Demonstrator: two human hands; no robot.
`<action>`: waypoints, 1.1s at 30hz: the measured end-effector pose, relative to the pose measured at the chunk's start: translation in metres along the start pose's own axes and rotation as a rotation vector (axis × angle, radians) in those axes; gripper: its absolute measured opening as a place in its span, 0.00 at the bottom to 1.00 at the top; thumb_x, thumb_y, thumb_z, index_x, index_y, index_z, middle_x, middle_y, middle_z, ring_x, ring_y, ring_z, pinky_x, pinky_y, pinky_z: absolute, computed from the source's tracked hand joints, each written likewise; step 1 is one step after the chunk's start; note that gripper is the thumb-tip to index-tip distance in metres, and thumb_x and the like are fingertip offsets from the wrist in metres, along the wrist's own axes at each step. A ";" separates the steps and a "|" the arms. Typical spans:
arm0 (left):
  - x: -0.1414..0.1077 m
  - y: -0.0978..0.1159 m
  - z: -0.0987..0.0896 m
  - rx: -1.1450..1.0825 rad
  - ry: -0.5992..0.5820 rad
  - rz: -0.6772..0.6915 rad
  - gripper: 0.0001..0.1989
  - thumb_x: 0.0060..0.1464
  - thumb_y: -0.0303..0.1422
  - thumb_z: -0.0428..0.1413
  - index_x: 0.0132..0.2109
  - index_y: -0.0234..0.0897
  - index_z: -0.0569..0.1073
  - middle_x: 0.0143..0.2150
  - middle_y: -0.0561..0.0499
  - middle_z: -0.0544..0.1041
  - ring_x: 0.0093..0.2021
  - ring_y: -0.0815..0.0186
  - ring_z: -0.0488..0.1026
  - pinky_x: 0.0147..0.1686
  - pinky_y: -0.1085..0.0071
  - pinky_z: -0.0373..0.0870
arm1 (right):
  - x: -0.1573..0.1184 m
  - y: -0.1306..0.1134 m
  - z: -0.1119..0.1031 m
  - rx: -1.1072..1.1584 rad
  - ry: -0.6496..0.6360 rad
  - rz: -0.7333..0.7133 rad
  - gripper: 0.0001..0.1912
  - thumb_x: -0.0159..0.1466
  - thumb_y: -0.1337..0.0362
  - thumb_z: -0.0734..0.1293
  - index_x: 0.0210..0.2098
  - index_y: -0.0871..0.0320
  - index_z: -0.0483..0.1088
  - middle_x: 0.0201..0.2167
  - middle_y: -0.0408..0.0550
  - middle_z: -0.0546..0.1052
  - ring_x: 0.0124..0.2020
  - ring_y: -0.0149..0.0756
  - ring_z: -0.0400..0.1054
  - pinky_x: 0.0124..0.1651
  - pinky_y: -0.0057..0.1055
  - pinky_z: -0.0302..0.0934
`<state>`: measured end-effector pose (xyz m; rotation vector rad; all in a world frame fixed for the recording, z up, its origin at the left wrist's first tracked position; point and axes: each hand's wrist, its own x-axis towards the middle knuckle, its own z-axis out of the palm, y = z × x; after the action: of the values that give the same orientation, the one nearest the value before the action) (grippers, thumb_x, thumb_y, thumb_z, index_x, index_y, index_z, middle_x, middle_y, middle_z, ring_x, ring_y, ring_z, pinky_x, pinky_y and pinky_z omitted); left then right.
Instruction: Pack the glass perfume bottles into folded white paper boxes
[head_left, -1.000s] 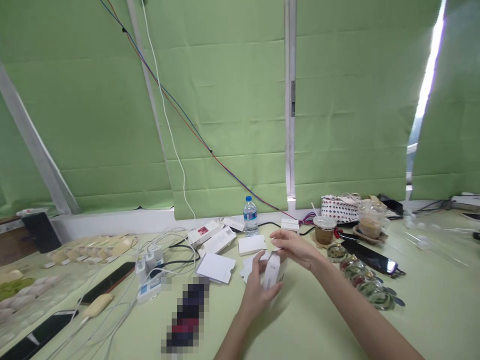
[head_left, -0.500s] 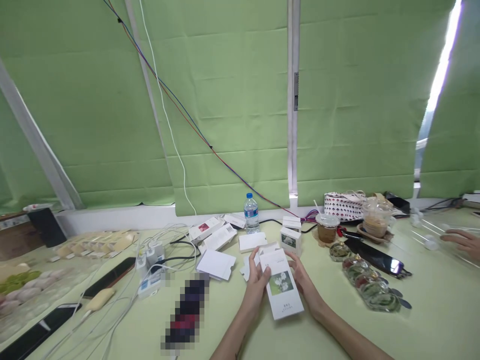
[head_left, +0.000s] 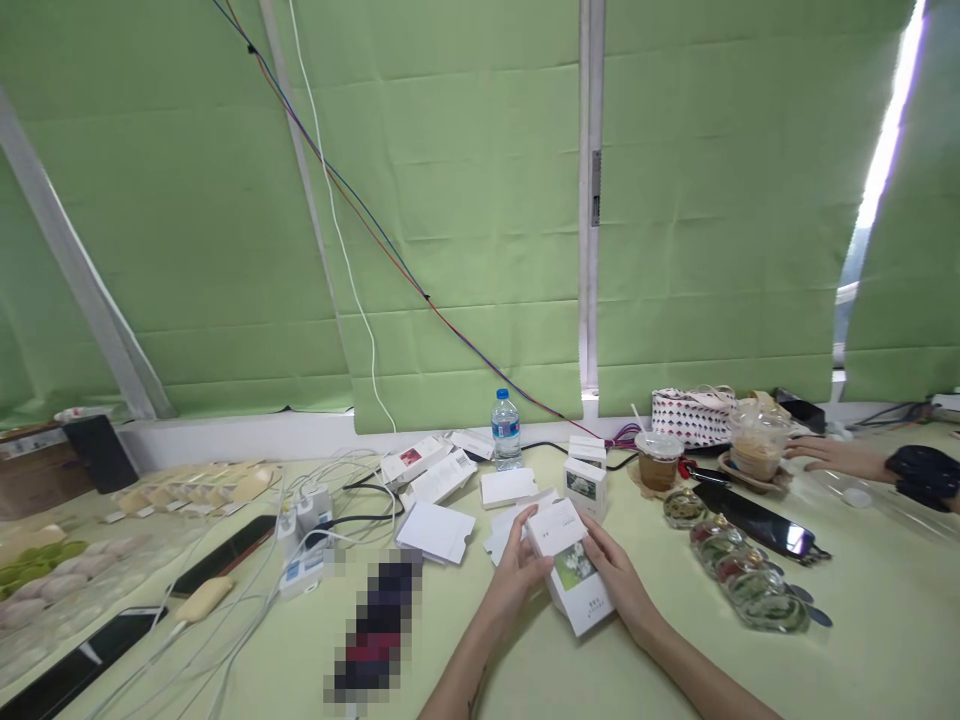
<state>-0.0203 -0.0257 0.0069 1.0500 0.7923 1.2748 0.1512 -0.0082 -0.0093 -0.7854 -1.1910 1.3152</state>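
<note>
A white box [head_left: 574, 568] with a green picture of white flowers is held between my two hands above the table, tilted. My left hand [head_left: 523, 562] grips its left side, the thumb on the front. On the right side, my right hand [head_left: 611, 572] is closed round the edge. Just behind them stand small white boxes [head_left: 585, 485], and flat white cartons [head_left: 510, 487] lie beside these.
A water bottle [head_left: 506, 430], a lidded cup [head_left: 658, 460] and a patterned pouch [head_left: 691, 415] stand at the back. Packaged green items [head_left: 757, 590] lie right, cables and a power strip [head_left: 304, 568] left. Another person's hand [head_left: 840, 457] reaches in at far right.
The box in my hands has turned and tilted, showing more of its side; my right fingers have moved down its edge. The other person's hand has reached farther left, near the plastic-wrapped cup.
</note>
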 end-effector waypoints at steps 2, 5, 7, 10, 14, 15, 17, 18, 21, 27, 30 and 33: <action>0.000 0.001 -0.001 0.007 0.002 -0.007 0.46 0.36 0.39 0.69 0.61 0.52 0.56 0.51 0.43 0.76 0.49 0.50 0.74 0.44 0.58 0.69 | 0.000 0.001 0.000 0.009 0.015 0.004 0.28 0.54 0.45 0.70 0.51 0.49 0.73 0.57 0.47 0.71 0.59 0.51 0.62 0.54 0.42 0.62; 0.000 0.004 0.000 0.019 -0.010 0.031 0.45 0.36 0.38 0.69 0.59 0.51 0.55 0.48 0.44 0.77 0.46 0.51 0.75 0.40 0.58 0.71 | 0.000 0.002 -0.001 0.055 0.018 0.019 0.28 0.54 0.46 0.70 0.51 0.50 0.72 0.55 0.48 0.73 0.56 0.52 0.65 0.50 0.43 0.65; 0.001 0.003 0.001 0.022 0.028 0.087 0.41 0.35 0.39 0.70 0.54 0.49 0.57 0.44 0.45 0.78 0.43 0.53 0.76 0.38 0.60 0.73 | 0.002 0.004 -0.003 0.114 0.054 0.030 0.28 0.54 0.47 0.71 0.51 0.51 0.71 0.52 0.50 0.75 0.52 0.52 0.69 0.47 0.42 0.66; 0.003 -0.001 0.002 0.027 0.174 0.149 0.37 0.34 0.41 0.70 0.46 0.46 0.55 0.43 0.46 0.77 0.42 0.55 0.76 0.36 0.62 0.74 | 0.006 0.007 -0.006 0.218 0.117 -0.002 0.28 0.54 0.50 0.72 0.51 0.51 0.68 0.51 0.50 0.75 0.49 0.48 0.70 0.49 0.41 0.65; 0.001 -0.002 0.008 0.034 0.255 0.177 0.35 0.39 0.43 0.68 0.46 0.45 0.53 0.52 0.42 0.72 0.49 0.55 0.74 0.41 0.60 0.74 | 0.007 0.009 -0.003 0.261 0.054 -0.050 0.32 0.52 0.51 0.74 0.54 0.49 0.65 0.57 0.50 0.71 0.57 0.46 0.64 0.55 0.40 0.61; -0.001 -0.001 0.010 0.043 0.241 0.190 0.33 0.42 0.43 0.66 0.46 0.44 0.53 0.54 0.41 0.71 0.50 0.55 0.73 0.43 0.60 0.74 | 0.005 0.009 -0.001 0.277 0.033 -0.036 0.34 0.52 0.51 0.74 0.56 0.49 0.64 0.58 0.51 0.69 0.57 0.47 0.63 0.55 0.41 0.61; -0.008 0.001 0.016 0.094 0.141 0.197 0.30 0.46 0.43 0.64 0.48 0.44 0.54 0.55 0.41 0.71 0.50 0.55 0.73 0.46 0.59 0.72 | 0.002 0.007 0.002 0.332 0.007 0.013 0.39 0.52 0.50 0.74 0.60 0.47 0.59 0.60 0.51 0.67 0.56 0.48 0.65 0.52 0.43 0.63; -0.013 0.002 0.018 0.140 0.063 0.194 0.29 0.48 0.43 0.63 0.50 0.44 0.54 0.55 0.40 0.71 0.50 0.55 0.74 0.48 0.58 0.71 | 0.001 0.005 0.003 0.361 0.007 0.039 0.40 0.53 0.50 0.73 0.61 0.46 0.56 0.60 0.52 0.67 0.54 0.48 0.67 0.50 0.44 0.64; -0.024 0.001 0.018 0.375 -0.064 0.290 0.27 0.52 0.43 0.59 0.54 0.43 0.57 0.55 0.39 0.71 0.51 0.52 0.72 0.52 0.53 0.67 | 0.001 -0.001 0.002 0.397 0.041 0.073 0.39 0.56 0.52 0.72 0.62 0.45 0.53 0.56 0.50 0.72 0.47 0.45 0.72 0.45 0.41 0.66; -0.013 0.011 -0.003 0.457 0.464 0.836 0.28 0.51 0.57 0.50 0.50 0.43 0.63 0.62 0.40 0.61 0.64 0.49 0.56 0.61 0.51 0.52 | 0.009 -0.003 -0.007 0.311 0.179 0.004 0.32 0.54 0.49 0.71 0.54 0.48 0.62 0.48 0.46 0.77 0.44 0.44 0.72 0.42 0.36 0.66; -0.003 0.027 -0.012 0.207 0.459 0.479 0.29 0.50 0.59 0.48 0.49 0.42 0.62 0.53 0.41 0.71 0.53 0.52 0.70 0.53 0.53 0.64 | 0.009 -0.001 -0.008 0.156 0.099 0.042 0.25 0.53 0.45 0.69 0.45 0.51 0.69 0.40 0.46 0.79 0.39 0.45 0.72 0.38 0.35 0.65; -0.005 0.031 -0.013 0.129 0.166 -0.022 0.26 0.52 0.57 0.49 0.46 0.39 0.64 0.37 0.45 0.78 0.32 0.56 0.79 0.37 0.56 0.74 | 0.005 0.000 -0.008 0.084 0.000 0.081 0.20 0.54 0.46 0.69 0.37 0.55 0.72 0.29 0.43 0.78 0.31 0.42 0.72 0.33 0.33 0.63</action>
<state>-0.0441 -0.0286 0.0314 1.0440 1.0204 1.3184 0.1578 -0.0018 -0.0101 -0.7796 -1.1070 1.4220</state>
